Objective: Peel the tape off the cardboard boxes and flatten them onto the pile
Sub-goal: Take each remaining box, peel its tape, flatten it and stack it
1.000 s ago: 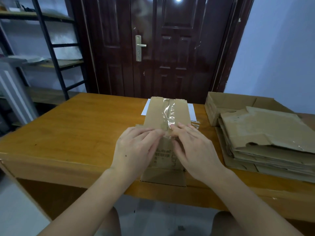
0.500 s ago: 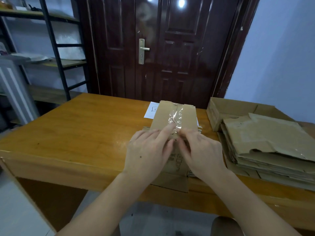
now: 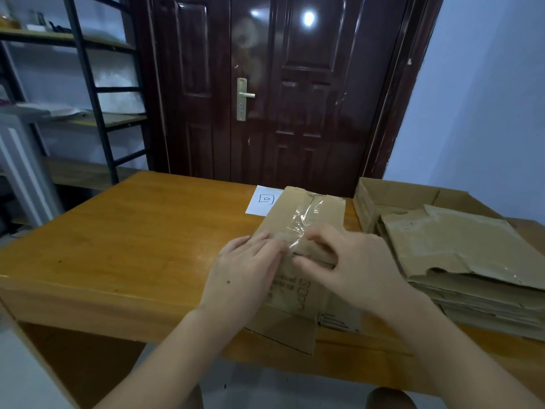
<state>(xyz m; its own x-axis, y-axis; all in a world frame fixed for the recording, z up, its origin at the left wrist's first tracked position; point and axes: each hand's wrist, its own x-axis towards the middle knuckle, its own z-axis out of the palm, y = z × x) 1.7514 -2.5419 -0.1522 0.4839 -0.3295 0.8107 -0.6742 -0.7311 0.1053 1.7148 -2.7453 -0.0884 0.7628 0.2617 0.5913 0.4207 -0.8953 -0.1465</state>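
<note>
A flattened brown cardboard box lies on the wooden table in front of me. A strip of clear tape runs along its middle seam, wrinkled and partly lifted. My left hand presses on the box's left side with straight fingers, its fingertips by the tape's near end. My right hand has curled fingers and thumb pinching at the tape's near end on the box. The pile of flattened cardboard lies to the right.
An open cardboard box stands behind the pile at the table's back right. A white sheet of paper lies under the box's far left corner. A dark door is behind the table and a metal shelf at the left.
My view has shifted left, so box and hands sit further right. My left fingers have slid off the tape onto the box's left side. My right fingers have curled tighter and the tape looks more lifted.
</note>
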